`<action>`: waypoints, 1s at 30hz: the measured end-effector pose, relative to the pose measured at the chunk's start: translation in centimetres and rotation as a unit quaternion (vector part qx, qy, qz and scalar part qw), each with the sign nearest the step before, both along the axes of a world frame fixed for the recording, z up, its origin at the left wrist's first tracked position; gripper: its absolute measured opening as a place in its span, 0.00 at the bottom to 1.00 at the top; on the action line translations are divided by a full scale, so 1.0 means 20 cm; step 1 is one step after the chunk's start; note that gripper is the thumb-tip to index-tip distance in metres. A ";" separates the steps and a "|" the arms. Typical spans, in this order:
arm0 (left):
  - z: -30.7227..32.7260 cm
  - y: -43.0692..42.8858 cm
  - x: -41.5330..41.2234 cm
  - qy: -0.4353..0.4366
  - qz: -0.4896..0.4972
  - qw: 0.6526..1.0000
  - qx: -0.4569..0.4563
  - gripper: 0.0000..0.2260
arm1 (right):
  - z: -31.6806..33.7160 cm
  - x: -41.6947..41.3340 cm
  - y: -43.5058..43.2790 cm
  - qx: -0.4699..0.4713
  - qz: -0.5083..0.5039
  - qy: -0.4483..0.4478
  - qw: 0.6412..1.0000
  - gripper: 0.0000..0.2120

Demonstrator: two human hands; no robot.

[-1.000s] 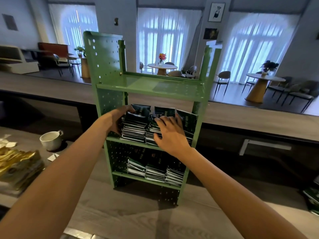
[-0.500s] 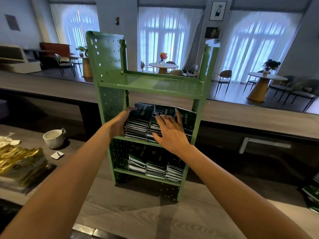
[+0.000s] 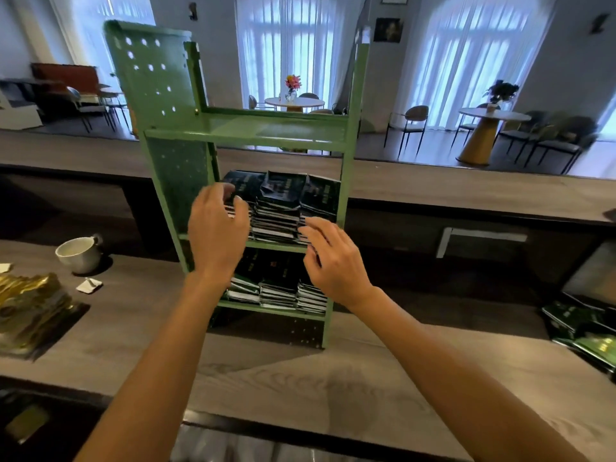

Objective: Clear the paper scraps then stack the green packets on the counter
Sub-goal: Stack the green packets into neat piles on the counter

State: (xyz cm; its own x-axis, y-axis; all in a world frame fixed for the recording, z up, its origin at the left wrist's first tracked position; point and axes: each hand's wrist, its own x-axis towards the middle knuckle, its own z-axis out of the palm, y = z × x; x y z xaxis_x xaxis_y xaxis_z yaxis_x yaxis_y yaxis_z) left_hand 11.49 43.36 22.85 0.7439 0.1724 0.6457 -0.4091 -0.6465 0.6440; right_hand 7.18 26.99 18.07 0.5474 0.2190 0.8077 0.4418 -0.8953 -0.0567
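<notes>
Counter (image 3: 300,378); left hand (image 3: 215,241), right hand (image 3: 336,261) raised

Rack (image 3: 240,131): sheet metal, perforated side panels, smooth green paint with a soft sheen. Green packets (image 3: 283,208) on its shelves and loose packets (image 3: 583,331) at far right: glossy dark film, pale edges. Counter (image 3: 300,371): matt grey-brown wood grain, or a wood-look laminate. Cup (image 3: 78,255): white glazed ceramic. Paper scrap (image 3: 88,285): matt white. Gold packets (image 3: 30,301): crinkled, highly reflective foil.
</notes>
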 end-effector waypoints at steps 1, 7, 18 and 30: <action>-0.04 -0.05 -0.07 -0.016 -0.016 1.000 0.009 0.10 | -0.04 -0.05 -0.03 0.009 -0.004 0.000 1.000 0.13; -0.36 -0.46 -0.32 0.032 -0.125 0.986 0.105 0.09 | -0.29 -0.32 -0.39 0.031 -0.117 0.105 0.987 0.15; -0.69 -1.61 -0.64 0.198 -0.258 0.901 0.288 0.11 | -0.66 -0.84 -1.52 0.015 -0.334 0.400 0.853 0.15; -0.93 -2.74 -0.94 0.299 -0.306 0.834 0.348 0.13 | -0.89 -1.15 -2.62 0.008 -0.384 0.498 0.778 0.22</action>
